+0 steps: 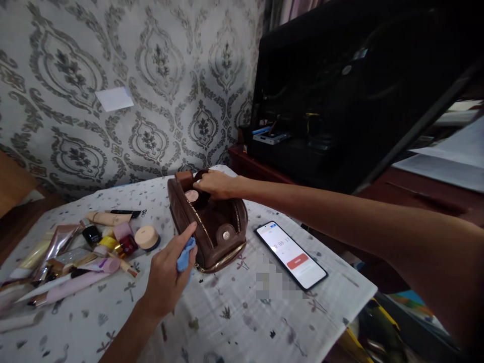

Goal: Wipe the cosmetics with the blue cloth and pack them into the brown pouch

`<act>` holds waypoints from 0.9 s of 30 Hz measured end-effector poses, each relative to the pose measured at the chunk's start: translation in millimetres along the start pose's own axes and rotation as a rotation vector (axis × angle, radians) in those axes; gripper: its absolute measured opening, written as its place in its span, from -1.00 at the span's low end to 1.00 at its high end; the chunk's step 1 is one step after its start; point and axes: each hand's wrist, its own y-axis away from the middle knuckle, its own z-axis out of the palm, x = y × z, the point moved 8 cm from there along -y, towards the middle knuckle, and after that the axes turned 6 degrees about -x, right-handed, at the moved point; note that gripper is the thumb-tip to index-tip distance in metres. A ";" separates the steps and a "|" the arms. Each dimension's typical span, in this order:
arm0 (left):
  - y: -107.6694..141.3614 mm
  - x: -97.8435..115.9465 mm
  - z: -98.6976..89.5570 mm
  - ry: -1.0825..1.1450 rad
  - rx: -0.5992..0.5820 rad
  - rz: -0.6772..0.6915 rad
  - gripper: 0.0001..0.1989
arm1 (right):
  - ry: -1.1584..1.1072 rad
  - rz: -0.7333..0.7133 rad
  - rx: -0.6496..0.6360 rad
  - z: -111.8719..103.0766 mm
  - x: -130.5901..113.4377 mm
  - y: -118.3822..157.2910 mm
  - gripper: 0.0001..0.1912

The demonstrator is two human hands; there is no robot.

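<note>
A brown zippered bag (185, 222) stands unzipped on the patterned cloth, with a round pinkish item (191, 195) inside near its left rim. My right hand (217, 184) reaches over the bag's far end, its fingers bent down at the opening; whatever they may hold is hidden. Beside the bag's near left side, my left hand (170, 269) holds a crumpled blue cloth (186, 254) between thumb and fingers, the index finger pointing toward the bag. Left of the bag lies a pile of cosmetics, among them a cream-lidded jar (147, 237), a dark red bottle (128, 245) and a lilac tube (79, 286).
A phone (291, 256) showing a running timer lies right of the bag. Beyond it stands a large dark screen (340, 101) on a reddish desk (434, 186). Patterned wallpaper rises behind the cloth-covered table (227, 327), whose right corner is near the phone.
</note>
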 end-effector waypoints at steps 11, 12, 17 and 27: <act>0.3 -2.4 1.7 -0.036 0.007 0.032 -0.56 | 0.072 0.047 0.066 6.0 -0.4 -5.2 -0.79; 0.3 -2.1 1.7 -0.041 0.009 0.034 -0.56 | 0.077 0.051 0.068 5.5 -0.5 -5.5 -0.80; -0.9 1.4 1.0 -0.051 0.021 0.049 -0.58 | 0.096 0.064 0.055 4.6 0.0 -7.4 -0.80; -1.0 -0.2 2.6 -0.030 -0.003 0.047 -0.57 | 0.087 0.037 0.014 4.5 5.2 -8.8 -0.66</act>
